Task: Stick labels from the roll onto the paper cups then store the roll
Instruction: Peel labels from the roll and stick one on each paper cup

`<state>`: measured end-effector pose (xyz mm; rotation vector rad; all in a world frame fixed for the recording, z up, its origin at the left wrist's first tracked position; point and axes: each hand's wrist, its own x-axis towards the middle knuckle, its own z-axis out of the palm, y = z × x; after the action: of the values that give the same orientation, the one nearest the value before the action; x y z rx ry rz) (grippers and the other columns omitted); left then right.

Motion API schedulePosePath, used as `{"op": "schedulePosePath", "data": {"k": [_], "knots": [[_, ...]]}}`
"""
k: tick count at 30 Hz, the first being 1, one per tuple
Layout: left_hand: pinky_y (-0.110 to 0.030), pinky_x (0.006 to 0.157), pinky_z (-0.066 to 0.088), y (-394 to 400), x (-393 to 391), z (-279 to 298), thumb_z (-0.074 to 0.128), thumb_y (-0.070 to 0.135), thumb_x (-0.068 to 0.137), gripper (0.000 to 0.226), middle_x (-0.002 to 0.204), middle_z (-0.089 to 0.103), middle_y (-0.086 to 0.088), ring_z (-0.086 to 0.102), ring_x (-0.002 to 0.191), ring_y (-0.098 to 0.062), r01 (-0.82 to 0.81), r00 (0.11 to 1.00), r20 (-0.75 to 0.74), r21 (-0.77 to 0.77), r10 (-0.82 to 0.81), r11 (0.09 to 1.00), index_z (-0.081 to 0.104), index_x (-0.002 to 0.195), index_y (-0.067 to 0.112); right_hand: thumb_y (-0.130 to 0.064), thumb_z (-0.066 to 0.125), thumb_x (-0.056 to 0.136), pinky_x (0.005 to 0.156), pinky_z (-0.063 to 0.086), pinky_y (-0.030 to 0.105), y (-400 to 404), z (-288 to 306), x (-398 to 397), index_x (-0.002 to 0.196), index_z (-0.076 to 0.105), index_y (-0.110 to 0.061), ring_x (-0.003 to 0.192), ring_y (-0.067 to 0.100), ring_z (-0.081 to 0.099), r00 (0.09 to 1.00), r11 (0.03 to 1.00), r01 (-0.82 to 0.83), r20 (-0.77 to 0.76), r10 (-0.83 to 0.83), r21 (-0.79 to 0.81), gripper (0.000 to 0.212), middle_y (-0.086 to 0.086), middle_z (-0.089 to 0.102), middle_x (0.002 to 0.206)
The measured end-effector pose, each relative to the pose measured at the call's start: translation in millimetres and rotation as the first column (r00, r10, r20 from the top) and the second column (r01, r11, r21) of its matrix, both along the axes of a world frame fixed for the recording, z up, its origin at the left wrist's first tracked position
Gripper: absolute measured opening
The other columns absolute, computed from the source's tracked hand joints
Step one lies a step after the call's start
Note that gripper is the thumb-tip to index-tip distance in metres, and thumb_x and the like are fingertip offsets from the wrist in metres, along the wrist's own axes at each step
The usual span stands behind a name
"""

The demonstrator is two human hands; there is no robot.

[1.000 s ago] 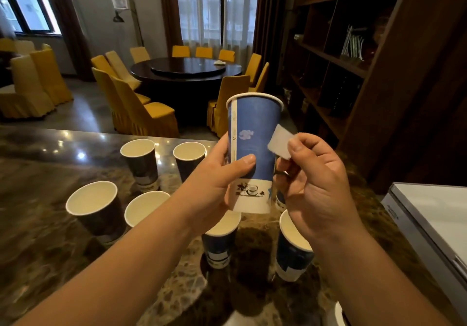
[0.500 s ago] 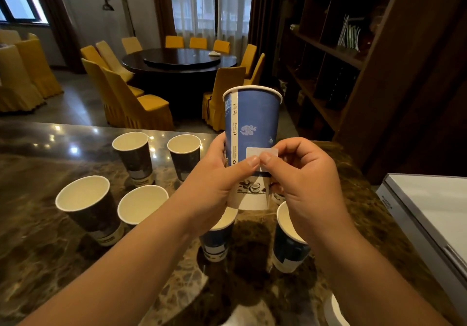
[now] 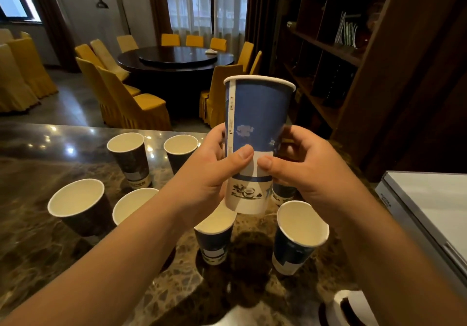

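I hold a tall blue paper cup [image 3: 257, 113] upright in the air above the counter. My left hand [image 3: 212, 174] grips its left side, thumb across the front. My right hand [image 3: 303, 171] grips its right side, and its thumb presses a small white label [image 3: 265, 155] flat onto the cup's front. Both thumbs nearly meet over the label. At the bottom right edge sits the white label roll [image 3: 351, 308], partly cut off by the frame.
Several open paper cups stand on the dark marble counter [image 3: 38, 250]: two at the back [image 3: 129, 159], two at the left [image 3: 80, 204], two near me [image 3: 298, 234]. A white flat box [image 3: 429, 204] lies on the right. Dark shelving rises behind it.
One second ago my right hand held the label in the air beside the cup. It brought the label onto the cup's front and now wraps the cup, its thumb pressing the label down.
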<state>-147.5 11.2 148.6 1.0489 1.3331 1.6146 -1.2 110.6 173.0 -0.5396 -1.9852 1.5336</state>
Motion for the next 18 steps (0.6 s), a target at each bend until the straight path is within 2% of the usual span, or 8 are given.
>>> {"op": "schedulePosePath", "data": {"k": [4,7,9,11,14,16,18], "knots": [[-0.048,0.104,0.046,0,-10,6,0.067,0.027,0.08,0.071,0.134,0.059,0.001,0.059,0.123,-0.019,0.073,0.994,-0.077,-0.015,-0.073,0.997,0.035,0.143,0.03,-0.039,0.074,0.061,0.079,0.06,0.031,7,2,-3,0.111,0.056,-0.036,0.102,0.011,0.068,0.999,1.0,0.023,-0.023,-0.022,0.012,0.053,-0.01,0.069,0.111],[-0.048,0.107,0.044,2,-22,20,0.077,0.043,0.068,0.089,0.137,0.055,0.004,0.055,0.126,-0.017,0.01,0.972,-0.234,-0.038,-0.018,0.999,0.034,0.144,0.031,-0.034,0.077,0.065,0.082,0.06,0.033,16,1,-5,0.117,0.056,-0.033,0.105,0.011,0.066,0.999,0.996,0.052,0.004,-0.052,0.075,0.056,-0.01,0.069,0.113],[-0.043,0.106,0.045,2,-33,37,0.081,0.057,0.055,0.107,0.143,0.049,0.006,0.051,0.129,-0.016,-0.074,0.949,-0.306,0.015,0.075,0.997,0.03,0.146,0.033,-0.028,0.081,0.069,0.083,0.057,0.029,23,1,-8,0.118,0.054,-0.034,0.106,0.006,0.064,0.995,0.981,0.084,0.045,-0.093,0.172,0.056,-0.015,0.067,0.112],[-0.036,0.102,0.048,5,-41,56,0.081,0.062,0.054,0.109,0.144,0.047,0.008,0.051,0.128,-0.012,-0.099,0.901,-0.422,0.037,0.105,0.994,0.03,0.145,0.033,-0.025,0.082,0.071,0.082,0.053,0.024,28,2,-13,0.117,0.051,-0.036,0.103,-0.001,0.06,0.988,0.954,0.093,0.089,-0.123,0.284,0.057,-0.022,0.063,0.108],[-0.033,0.099,0.051,15,-46,75,0.082,0.052,0.061,0.1,0.136,0.052,0.007,0.055,0.121,-0.011,-0.104,0.772,-0.632,-0.01,0.074,0.995,0.036,0.146,0.024,-0.026,0.083,0.071,0.081,0.051,0.023,34,-2,-23,0.116,0.048,-0.037,0.101,-0.003,0.056,0.983,0.932,0.08,0.126,-0.132,0.352,0.058,-0.026,0.059,0.105],[-0.035,0.102,0.049,24,-51,77,0.077,0.05,0.055,0.102,0.138,0.053,0.003,0.054,0.123,-0.012,-0.12,0.734,-0.675,-0.029,0.07,0.992,0.037,0.145,0.021,-0.029,0.081,0.073,0.087,0.052,0.028,40,-4,-28,0.119,0.048,-0.037,0.104,0.0,0.057,0.982,0.932,0.076,0.136,-0.131,0.354,0.057,-0.024,0.059,0.111],[-0.036,0.106,0.045,34,-62,72,0.078,0.048,0.056,0.105,0.142,0.051,0.001,0.051,0.126,-0.014,-0.128,0.705,-0.708,-0.07,0.041,0.989,0.035,0.147,0.019,-0.033,0.078,0.077,0.09,0.051,0.029,49,0,-31,0.13,0.047,-0.032,0.111,0.005,0.057,0.982,0.933,0.107,0.108,-0.153,0.345,0.062,-0.015,0.059,0.126]]}}
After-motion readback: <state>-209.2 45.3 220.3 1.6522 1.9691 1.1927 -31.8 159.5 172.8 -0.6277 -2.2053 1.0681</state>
